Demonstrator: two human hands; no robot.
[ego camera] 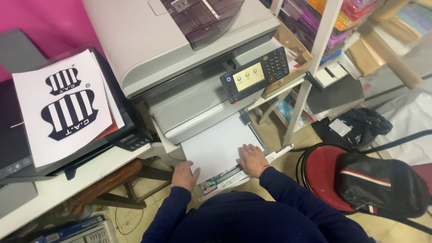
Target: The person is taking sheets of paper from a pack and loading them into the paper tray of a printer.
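- Below the grey copier (180,54), white paper stack (216,146) lies in the open tray (234,176): light, floppy, slippery sheets.
- Left hand (184,175) rests open at the near-left corner; right hand (252,159) presses flat on top, neither grip closed.
- Best held by both side edges, judging by its limpness.

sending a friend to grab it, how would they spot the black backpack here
Start at the big grey copier and look right, past the white shelf post, to the red round stool. The black backpack sits on it, marked by a white and red stripe, unlike the plain black bag behind.
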